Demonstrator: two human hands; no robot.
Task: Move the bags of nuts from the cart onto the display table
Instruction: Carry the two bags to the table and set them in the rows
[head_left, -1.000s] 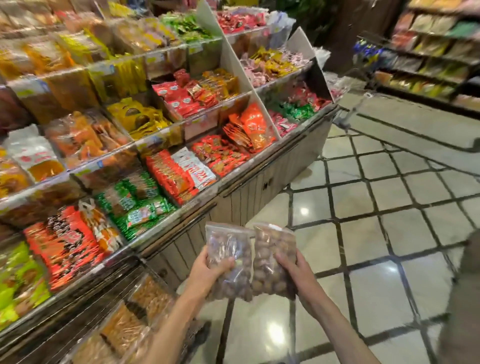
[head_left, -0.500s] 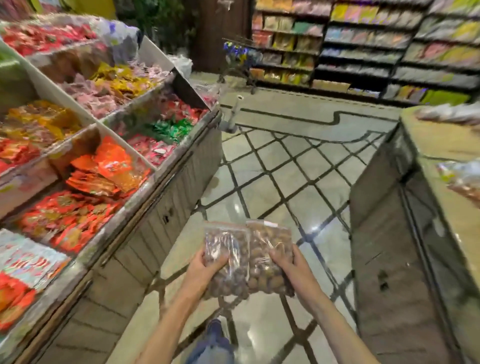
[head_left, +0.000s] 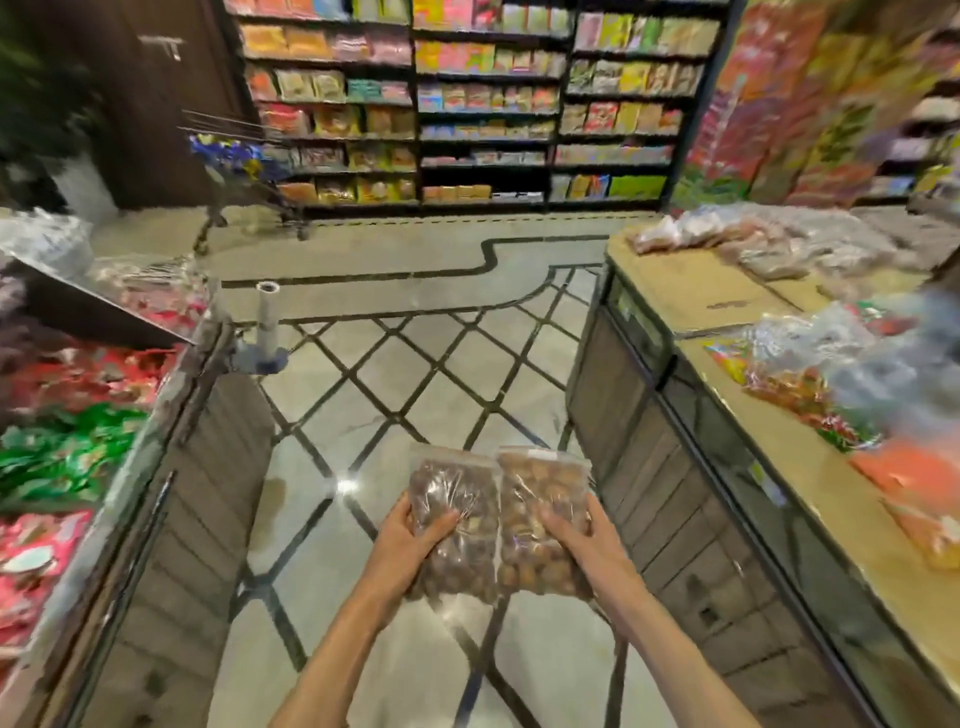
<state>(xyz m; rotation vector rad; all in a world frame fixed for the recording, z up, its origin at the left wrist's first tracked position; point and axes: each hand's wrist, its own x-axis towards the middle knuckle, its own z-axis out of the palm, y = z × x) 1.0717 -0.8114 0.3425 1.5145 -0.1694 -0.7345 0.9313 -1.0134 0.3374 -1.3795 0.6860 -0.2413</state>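
Head view: two clear bags of nuts held side by side over the aisle floor, touching along their inner edges, long axes pointing away from the body. Left hand (head_left: 410, 540) wraps the darker bag (head_left: 457, 519), thumb across its front, fingers hidden behind. Right hand (head_left: 587, 540) grips the lighter bag (head_left: 540, 514) the same way, thumb on the front face. Both hands closed on their bags, neither free.

Key relation: the bench (head_left: 691, 301) lies to the right of both hands and higher than the bags, its near edge running roughly parallel to the bags' long axes. Right hand is the nearer one. Bare top shows at the far end and along the near edge; other packets (head_left: 810, 374) crowd the middle, and clear bags (head_left: 769, 244) sit at the far end.

Judgement: carry phase, nothing placed yet. Next move needs a rightward swing plus a lift over the edge; lighter bag likely lands first.

Only one view.
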